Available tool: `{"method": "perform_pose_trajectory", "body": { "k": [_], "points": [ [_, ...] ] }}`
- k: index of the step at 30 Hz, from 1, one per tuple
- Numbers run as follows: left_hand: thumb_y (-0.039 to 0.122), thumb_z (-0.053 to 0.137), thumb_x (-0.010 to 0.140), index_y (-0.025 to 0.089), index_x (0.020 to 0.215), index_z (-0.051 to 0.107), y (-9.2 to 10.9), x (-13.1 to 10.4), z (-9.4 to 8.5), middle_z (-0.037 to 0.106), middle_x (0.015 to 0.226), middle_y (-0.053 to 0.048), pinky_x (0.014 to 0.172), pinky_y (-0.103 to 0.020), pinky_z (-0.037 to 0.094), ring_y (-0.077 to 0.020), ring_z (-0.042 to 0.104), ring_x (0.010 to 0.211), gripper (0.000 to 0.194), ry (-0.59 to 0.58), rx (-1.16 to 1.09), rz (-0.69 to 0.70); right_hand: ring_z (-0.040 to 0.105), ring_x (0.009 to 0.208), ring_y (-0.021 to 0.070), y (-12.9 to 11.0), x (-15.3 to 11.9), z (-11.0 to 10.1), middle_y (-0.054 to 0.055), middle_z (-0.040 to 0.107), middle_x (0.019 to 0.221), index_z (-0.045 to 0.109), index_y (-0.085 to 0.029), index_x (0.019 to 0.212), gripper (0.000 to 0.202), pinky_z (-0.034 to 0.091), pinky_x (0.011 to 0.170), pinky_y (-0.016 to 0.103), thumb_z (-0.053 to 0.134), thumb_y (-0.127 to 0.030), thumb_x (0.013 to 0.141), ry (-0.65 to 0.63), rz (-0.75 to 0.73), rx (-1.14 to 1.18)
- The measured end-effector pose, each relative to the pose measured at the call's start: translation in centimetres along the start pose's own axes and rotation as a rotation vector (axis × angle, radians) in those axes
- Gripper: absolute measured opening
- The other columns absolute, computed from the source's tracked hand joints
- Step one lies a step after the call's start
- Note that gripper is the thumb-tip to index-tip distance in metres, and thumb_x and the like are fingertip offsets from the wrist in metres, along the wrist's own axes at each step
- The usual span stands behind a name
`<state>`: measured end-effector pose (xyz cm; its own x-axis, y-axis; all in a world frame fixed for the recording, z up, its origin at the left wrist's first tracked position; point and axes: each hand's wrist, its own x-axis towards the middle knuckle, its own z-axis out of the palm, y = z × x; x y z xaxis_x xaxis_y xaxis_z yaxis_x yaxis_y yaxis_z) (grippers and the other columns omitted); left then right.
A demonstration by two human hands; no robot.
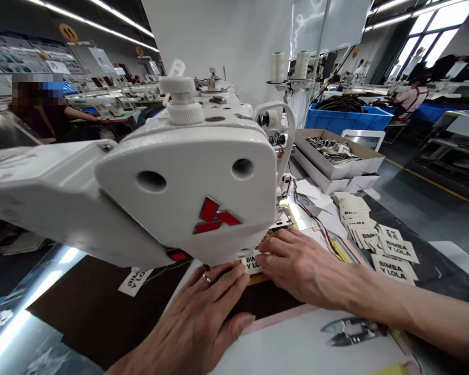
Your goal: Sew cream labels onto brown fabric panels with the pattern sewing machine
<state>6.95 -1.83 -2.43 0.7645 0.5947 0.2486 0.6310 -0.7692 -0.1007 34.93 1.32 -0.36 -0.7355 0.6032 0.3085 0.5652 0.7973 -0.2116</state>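
Under the head of a white sewing machine (195, 177) lies a white label (251, 263) with black lettering, on dark brown fabric (97, 312). My left hand (203, 312), with a ring on one finger, rests flat on the fabric, its fingertips at the label's left edge and the thumb apart. My right hand (297, 260) presses its bent fingertips on the label's right side. The needle area is hidden behind the machine head. Another label (135, 281) with loose threads lies on the fabric at the left.
Loose labels (391, 245) are heaped at the right, near a cardboard box (359, 164) of more labels. Thread snips (349, 330) lie by my right forearm. A blue crate (347, 119) and thread cones (277, 66) stand behind. A person (42, 114) sits at the far left.
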Motion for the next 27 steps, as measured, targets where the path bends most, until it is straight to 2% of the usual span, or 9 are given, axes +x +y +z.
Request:
{"method": "perform_pose_trajectory", "body": {
  "k": [4, 7, 14, 22, 27],
  "points": [
    [0.045, 0.062, 0.105, 0.020, 0.152, 0.055, -0.3, -0.1, -0.1, 0.059, 0.155, -0.002, 0.115, -0.041, 0.044, -0.0261, 0.058, 0.137, 0.054, 0.024, 0.008, 0.064, 0.060, 0.096, 0.0212, 0.2, 1.5, 0.5, 0.008, 0.070, 0.101, 0.069, -0.018, 0.097, 0.020, 0.047, 0.090, 0.036, 0.053, -0.020, 0.107, -0.082, -0.062, -0.020],
    [0.046, 0.060, 0.105, 0.019, 0.155, 0.052, -0.9, -0.7, -0.5, 0.060, 0.154, -0.004, 0.117, -0.040, 0.045, -0.0256, 0.060, 0.135, 0.057, 0.034, 0.018, 0.073, 0.061, 0.095, 0.0220, 0.5, 2.0, 1.0, 0.008, 0.070, 0.100, 0.070, -0.019, 0.092, 0.021, 0.048, 0.088, 0.037, 0.055, -0.021, 0.106, -0.094, -0.037, -0.023],
    [0.048, 0.057, 0.106, 0.024, 0.152, 0.056, -1.8, -1.7, -0.8, 0.060, 0.153, -0.002, 0.121, -0.040, 0.044, -0.0253, 0.064, 0.132, 0.052, 0.030, 0.019, 0.046, 0.064, 0.110, 0.0235, 1.1, 1.9, 1.3, 0.008, 0.071, 0.117, 0.078, -0.021, 0.106, 0.021, 0.052, 0.098, 0.036, 0.059, -0.029, 0.107, -0.061, 0.048, 0.112],
    [0.046, 0.058, 0.106, 0.024, 0.154, 0.054, -1.9, -1.8, 0.0, 0.059, 0.155, -0.004, 0.121, -0.044, 0.044, -0.0264, 0.063, 0.134, 0.052, 0.023, 0.001, 0.050, 0.066, 0.105, 0.0233, 0.8, 2.5, 1.6, 0.007, 0.073, 0.112, 0.080, -0.022, 0.102, 0.020, 0.051, 0.092, 0.035, 0.062, -0.032, 0.106, -0.081, 0.104, 0.088],
    [0.045, 0.057, 0.107, 0.023, 0.152, 0.055, -1.8, -1.7, -0.1, 0.060, 0.153, -0.003, 0.119, -0.045, 0.045, -0.0266, 0.064, 0.132, 0.050, 0.027, 0.012, 0.043, 0.065, 0.097, 0.0230, 0.7, 2.4, 1.5, 0.006, 0.072, 0.105, 0.079, -0.023, 0.097, 0.023, 0.049, 0.079, 0.034, 0.061, -0.032, 0.106, -0.089, 0.102, 0.029]
  ]
}}
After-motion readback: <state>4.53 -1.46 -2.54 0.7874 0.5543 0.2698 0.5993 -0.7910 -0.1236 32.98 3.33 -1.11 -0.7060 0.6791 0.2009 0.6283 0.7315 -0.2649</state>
